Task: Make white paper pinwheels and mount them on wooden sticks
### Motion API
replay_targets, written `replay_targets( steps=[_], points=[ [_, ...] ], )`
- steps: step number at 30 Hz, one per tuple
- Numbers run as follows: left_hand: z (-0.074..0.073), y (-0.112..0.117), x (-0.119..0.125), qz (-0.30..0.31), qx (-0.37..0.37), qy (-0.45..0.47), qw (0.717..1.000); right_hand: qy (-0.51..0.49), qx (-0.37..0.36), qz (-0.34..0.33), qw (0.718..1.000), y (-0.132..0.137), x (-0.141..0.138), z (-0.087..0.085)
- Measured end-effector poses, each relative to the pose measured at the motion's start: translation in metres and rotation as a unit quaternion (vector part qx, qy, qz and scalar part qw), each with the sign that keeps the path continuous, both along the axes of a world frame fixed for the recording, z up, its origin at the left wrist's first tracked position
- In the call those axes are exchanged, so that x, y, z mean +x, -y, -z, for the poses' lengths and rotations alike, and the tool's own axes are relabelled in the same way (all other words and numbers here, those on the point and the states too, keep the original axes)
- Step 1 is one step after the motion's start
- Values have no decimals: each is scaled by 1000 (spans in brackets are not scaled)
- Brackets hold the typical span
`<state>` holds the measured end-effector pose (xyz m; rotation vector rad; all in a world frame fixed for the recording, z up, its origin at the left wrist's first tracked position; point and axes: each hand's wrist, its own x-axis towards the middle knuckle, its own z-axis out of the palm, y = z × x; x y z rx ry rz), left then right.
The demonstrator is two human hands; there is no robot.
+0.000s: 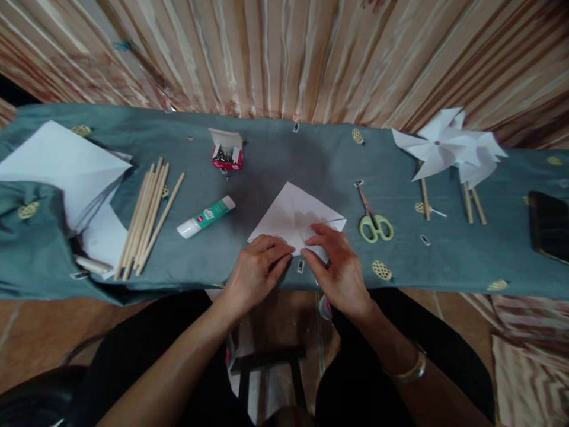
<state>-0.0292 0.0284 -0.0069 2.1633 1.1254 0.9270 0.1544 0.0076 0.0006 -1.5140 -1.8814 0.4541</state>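
A white sheet of paper (288, 207), creased and turned cornerwise, lies near the front edge of the cloth-covered table. My left hand (258, 267) pinches its near left edge, thumb and forefinger together. On the near right side, the curled fingers and thumb of my right hand (335, 264) grip the paper, whose right part looks cut or folded. Scissors (376, 225) with pale green handles rest just right of the paper, blades pointing away. To the left lies a glue stick (207, 217) with a white cap and green label.
Several wooden sticks (149, 219) lie left, beside stacked white paper (71, 172). Behind the glue stands an opened red box (227, 155) of small metal pieces. Paper pinwheels (444, 145) on sticks lie at the right back, with a dark phone (549, 225) at the far right. A curtain (284, 59) hangs behind.
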Motion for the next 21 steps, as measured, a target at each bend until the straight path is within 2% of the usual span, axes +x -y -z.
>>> replay_targets(
  steps=[8, 21],
  points=[
    [-3, -2, 1, 1, -9, -9, 1000, 26, 5, -6, 1000, 0, -2, 0],
    [-2, -2, 1, 0, -18, 3, 1000, 133, 20, -75, 988, -4, -4, 2]
  ],
)
